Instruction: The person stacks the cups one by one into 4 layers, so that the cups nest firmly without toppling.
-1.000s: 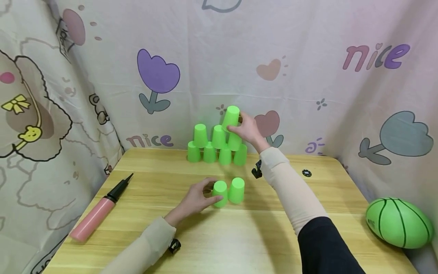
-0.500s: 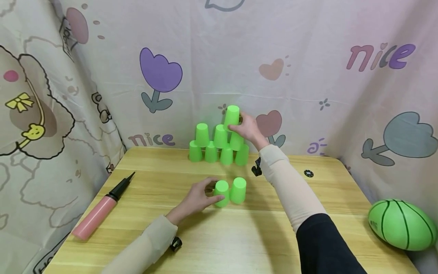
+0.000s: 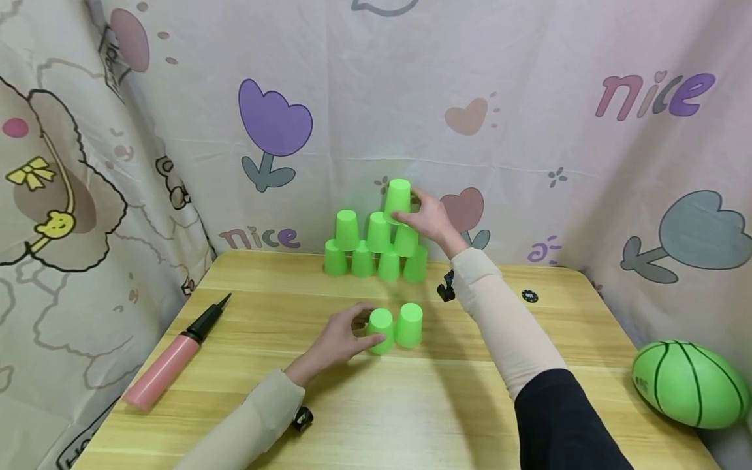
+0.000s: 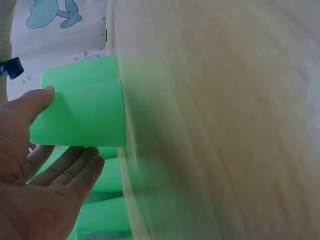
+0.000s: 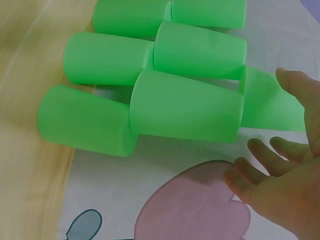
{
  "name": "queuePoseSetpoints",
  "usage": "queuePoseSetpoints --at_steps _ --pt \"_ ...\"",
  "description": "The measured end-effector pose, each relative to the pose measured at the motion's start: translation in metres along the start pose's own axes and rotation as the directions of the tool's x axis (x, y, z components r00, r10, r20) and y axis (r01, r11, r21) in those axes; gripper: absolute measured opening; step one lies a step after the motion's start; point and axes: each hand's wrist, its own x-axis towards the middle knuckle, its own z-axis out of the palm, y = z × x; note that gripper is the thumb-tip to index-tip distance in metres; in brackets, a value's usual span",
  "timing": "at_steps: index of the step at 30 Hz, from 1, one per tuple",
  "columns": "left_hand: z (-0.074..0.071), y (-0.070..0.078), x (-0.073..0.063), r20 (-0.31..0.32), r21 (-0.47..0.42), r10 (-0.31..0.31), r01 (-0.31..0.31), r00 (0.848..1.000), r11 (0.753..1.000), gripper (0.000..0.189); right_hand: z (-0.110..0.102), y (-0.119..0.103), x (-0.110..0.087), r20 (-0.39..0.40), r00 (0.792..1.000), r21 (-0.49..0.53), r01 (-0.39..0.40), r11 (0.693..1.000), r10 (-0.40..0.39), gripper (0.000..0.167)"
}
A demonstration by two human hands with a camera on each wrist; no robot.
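Upside-down green cups form a stepped stack at the table's back: several in the bottom row [image 3: 362,261], three in the middle row [image 3: 347,230], and one upper cup [image 3: 399,198] upright over the middle row's right pair. My right hand [image 3: 431,217] is around that upper cup with fingers spread. In the right wrist view, a gap shows between its lower fingertips [image 5: 257,145] and the cup. Nearer the front, my left hand [image 3: 337,339] holds a green cup [image 3: 382,331] between thumb and fingers as it stands on the table. Just right of it stands another cup [image 3: 409,325].
A pink hand pump [image 3: 170,362] with a black nozzle lies at the table's left. On the right are a small black chip [image 3: 530,296] and a green ball [image 3: 689,385] with black lines. A printed curtain [image 3: 376,91] hangs right behind the stack.
The upper cup has gone from tilted to upright on the stack. My right hand has since shifted slightly right, away from it. The left hand keeps its place at the front cup.
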Motion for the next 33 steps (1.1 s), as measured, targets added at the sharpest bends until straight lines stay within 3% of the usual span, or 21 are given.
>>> queuePoseSetpoints --at_steps 6,13,17,22,26,33 --pt "-0.011 0.005 0.004 -0.068 0.006 0.007 -0.007 0.998 1.0 0.059 -0.011 0.006 -0.015 -0.038 0.999 -0.001 0.009 1.0 -0.009 0.083" --pt "-0.043 0.015 0.022 -0.182 0.037 0.021 -0.015 0.983 0.999 0.061 -0.019 0.024 -0.051 -0.076 0.997 0.071 0.027 0.997 -0.021 0.076" --pt "-0.063 0.025 0.039 -0.246 0.052 0.024 -0.011 0.969 0.999 0.062 -0.018 0.033 -0.077 -0.054 0.998 0.136 0.032 0.99 -0.025 0.072" --pt "-0.082 0.037 0.065 -0.296 0.056 0.064 -0.05 0.953 0.997 0.061 -0.011 0.044 -0.106 -0.009 0.999 0.182 0.046 0.982 -0.045 0.067" --pt "-0.093 0.047 0.087 -0.317 0.062 0.102 -0.087 0.943 0.994 0.061 -0.001 0.054 -0.124 0.025 0.998 0.195 0.055 0.979 -0.061 0.065" --pt "-0.105 0.067 0.119 -0.34 0.05 0.085 -0.072 0.937 0.996 0.064 0.018 0.064 -0.149 0.101 0.991 0.172 0.064 0.983 -0.083 0.066"
